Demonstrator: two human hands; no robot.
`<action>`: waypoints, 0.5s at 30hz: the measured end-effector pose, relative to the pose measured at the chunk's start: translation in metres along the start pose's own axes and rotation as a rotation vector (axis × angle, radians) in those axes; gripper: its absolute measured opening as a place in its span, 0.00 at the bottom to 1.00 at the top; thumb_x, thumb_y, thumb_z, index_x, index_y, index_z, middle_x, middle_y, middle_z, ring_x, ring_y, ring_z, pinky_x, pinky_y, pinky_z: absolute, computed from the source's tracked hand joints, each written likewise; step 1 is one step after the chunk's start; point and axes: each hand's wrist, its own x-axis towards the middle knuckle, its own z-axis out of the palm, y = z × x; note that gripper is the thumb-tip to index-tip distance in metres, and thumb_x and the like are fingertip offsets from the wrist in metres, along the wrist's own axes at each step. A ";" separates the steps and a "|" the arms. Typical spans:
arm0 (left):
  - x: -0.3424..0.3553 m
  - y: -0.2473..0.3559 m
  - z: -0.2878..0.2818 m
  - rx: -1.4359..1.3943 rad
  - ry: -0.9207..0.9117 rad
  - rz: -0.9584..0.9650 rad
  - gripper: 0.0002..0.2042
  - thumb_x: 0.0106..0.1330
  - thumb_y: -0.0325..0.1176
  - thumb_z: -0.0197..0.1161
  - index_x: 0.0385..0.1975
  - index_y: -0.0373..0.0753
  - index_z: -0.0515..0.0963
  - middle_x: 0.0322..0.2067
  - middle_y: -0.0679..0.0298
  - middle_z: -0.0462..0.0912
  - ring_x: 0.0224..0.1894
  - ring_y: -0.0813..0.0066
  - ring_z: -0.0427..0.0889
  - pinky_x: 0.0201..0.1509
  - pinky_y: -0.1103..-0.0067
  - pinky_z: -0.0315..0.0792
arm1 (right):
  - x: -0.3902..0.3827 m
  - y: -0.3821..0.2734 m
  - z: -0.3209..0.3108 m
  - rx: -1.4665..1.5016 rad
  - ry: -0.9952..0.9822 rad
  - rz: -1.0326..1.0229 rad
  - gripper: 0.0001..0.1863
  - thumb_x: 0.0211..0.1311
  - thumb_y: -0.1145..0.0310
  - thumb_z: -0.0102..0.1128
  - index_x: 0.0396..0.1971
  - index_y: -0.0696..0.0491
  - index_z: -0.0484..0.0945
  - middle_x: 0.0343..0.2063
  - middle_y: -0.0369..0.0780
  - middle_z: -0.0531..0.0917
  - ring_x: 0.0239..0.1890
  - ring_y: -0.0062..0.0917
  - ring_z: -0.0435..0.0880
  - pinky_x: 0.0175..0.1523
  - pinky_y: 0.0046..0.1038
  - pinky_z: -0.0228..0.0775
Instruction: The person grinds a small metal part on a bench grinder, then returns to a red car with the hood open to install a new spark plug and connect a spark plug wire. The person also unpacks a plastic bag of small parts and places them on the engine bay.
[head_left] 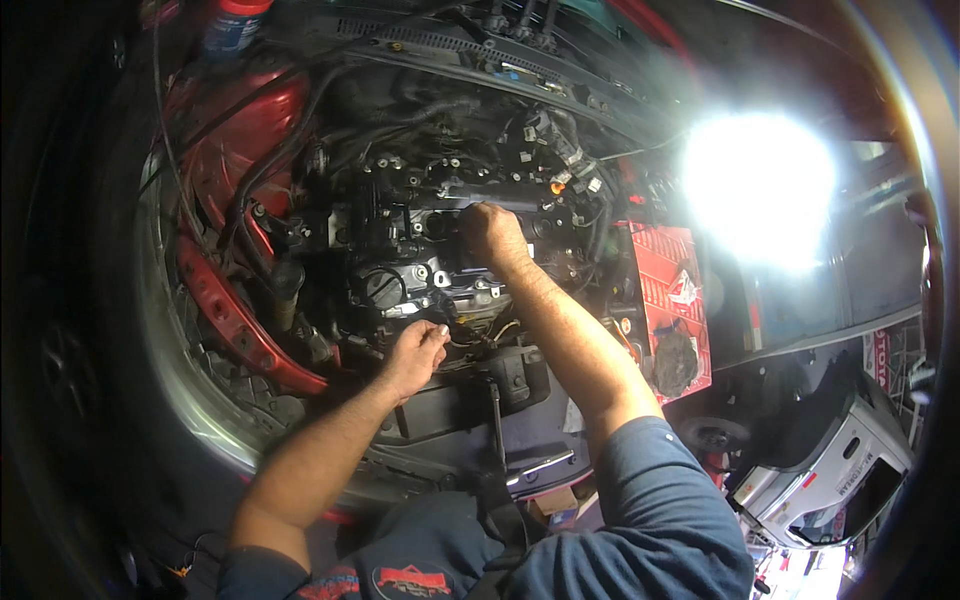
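My right hand (pixel 492 235) reaches onto the top of a black engine (pixel 385 205), its fingers curled down among the black parts near the middle; what they grip is hidden. Lower and to the left, my left hand (pixel 418 360) has its thumb and fingertips pinched together just in front of a silver bracket (pixel 397 311) and some wiring; I cannot make out whether a small item is between them. A cluster of connectors (pixel 560 160) and an orange cap (pixel 557 188) sit at the engine's upper right.
A red tray (pixel 660 250) holding a dark lump (pixel 676 362) lies right of the engine, beside a glaring work light (pixel 757 188). A long metal tool (pixel 497 430) rests near the front edge. A red-lidded tub (pixel 232 30) stands upper left. A white vehicle (pixel 820 470) is at lower right.
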 end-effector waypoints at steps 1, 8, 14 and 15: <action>-0.001 0.000 0.001 -0.010 0.009 0.017 0.13 0.75 0.43 0.51 0.38 0.39 0.72 0.20 0.73 0.67 0.19 0.89 0.61 0.18 0.88 0.55 | 0.002 0.002 0.005 -0.083 -0.050 -0.017 0.05 0.49 0.69 0.62 0.24 0.53 0.78 0.26 0.41 0.79 0.33 0.38 0.81 0.39 0.35 0.76; 0.005 0.006 0.001 -0.001 0.034 0.032 0.13 0.75 0.43 0.52 0.37 0.39 0.73 0.20 0.73 0.68 0.19 0.89 0.61 0.17 0.88 0.54 | -0.001 0.011 0.033 -0.035 0.075 -0.099 0.03 0.49 0.66 0.63 0.25 0.48 0.81 0.26 0.37 0.80 0.36 0.32 0.83 0.40 0.33 0.78; 0.004 0.010 0.001 0.027 0.036 -0.008 0.12 0.75 0.42 0.52 0.38 0.38 0.72 0.20 0.74 0.67 0.19 0.89 0.61 0.17 0.87 0.54 | -0.003 0.004 0.033 0.080 -0.038 0.162 0.08 0.54 0.63 0.61 0.33 0.46 0.83 0.35 0.38 0.83 0.40 0.35 0.83 0.44 0.35 0.78; 0.004 0.009 0.001 0.014 0.021 0.003 0.12 0.75 0.41 0.52 0.38 0.38 0.72 0.20 0.74 0.67 0.19 0.89 0.61 0.17 0.87 0.54 | -0.003 0.003 0.025 0.086 -0.090 0.196 0.09 0.58 0.63 0.57 0.34 0.47 0.83 0.39 0.40 0.82 0.42 0.38 0.83 0.46 0.37 0.77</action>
